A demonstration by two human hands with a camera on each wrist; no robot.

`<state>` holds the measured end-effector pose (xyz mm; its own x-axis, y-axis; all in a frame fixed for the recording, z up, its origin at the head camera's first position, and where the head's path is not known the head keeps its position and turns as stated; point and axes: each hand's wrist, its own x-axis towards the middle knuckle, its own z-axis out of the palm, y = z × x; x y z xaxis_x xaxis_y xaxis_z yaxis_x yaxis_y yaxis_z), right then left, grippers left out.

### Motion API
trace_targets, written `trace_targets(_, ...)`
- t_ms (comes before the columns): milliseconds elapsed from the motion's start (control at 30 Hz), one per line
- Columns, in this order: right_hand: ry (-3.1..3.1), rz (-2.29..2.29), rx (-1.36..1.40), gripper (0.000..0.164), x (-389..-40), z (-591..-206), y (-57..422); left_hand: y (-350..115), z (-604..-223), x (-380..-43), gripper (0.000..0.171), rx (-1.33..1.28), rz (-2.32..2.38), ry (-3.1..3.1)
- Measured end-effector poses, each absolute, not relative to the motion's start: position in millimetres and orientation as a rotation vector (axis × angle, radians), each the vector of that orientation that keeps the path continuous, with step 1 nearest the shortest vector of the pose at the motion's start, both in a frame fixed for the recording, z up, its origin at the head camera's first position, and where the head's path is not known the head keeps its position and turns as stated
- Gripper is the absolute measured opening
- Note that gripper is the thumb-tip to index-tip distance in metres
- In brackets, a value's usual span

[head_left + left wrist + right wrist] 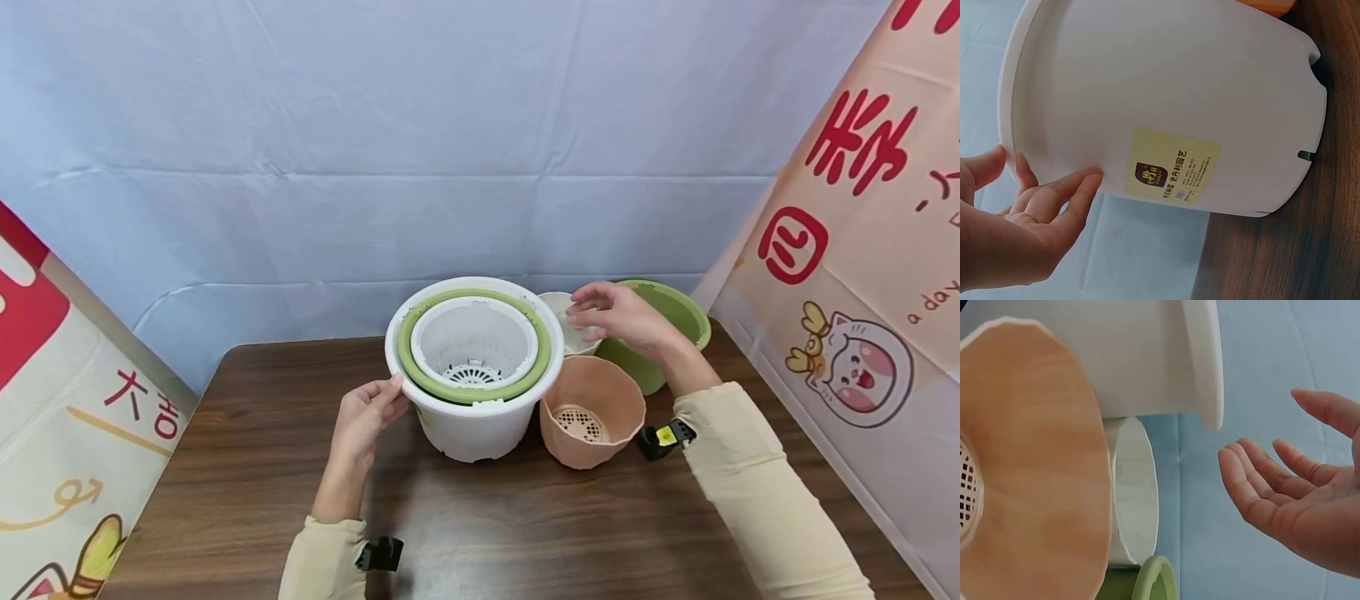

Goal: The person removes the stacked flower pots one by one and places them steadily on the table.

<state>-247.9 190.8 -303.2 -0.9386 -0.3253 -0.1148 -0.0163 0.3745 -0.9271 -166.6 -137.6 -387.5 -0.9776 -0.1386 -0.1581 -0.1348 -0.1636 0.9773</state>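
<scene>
A large white flowerpot (472,433) stands on the table with a green-rimmed pot (411,360) and a smaller white pot (480,329) nested inside it. My left hand (367,417) pinches the large pot's rim at its left side, thumb outside and fingers beneath, near a yellow label (1172,167). Above the small white pot (558,310) at the back, my right hand (622,315) hovers with loosely bent fingers, touching nothing in the right wrist view. An orange-pink pot (592,400) with a perforated base sits in front of it.
A green pot (678,312) leans at the back right, beside the small white one. The wooden table (285,433) ends at a pale blue cloth backdrop (337,167). Printed banners (840,333) hang on both sides.
</scene>
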Motion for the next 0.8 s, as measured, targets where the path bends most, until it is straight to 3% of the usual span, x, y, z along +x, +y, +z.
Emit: trace_targets(800,2.379,-1.458,-0.322,0.049,-259,-309,167,-137,-388,-169,0.020,0.352,-2.378,-2.025)
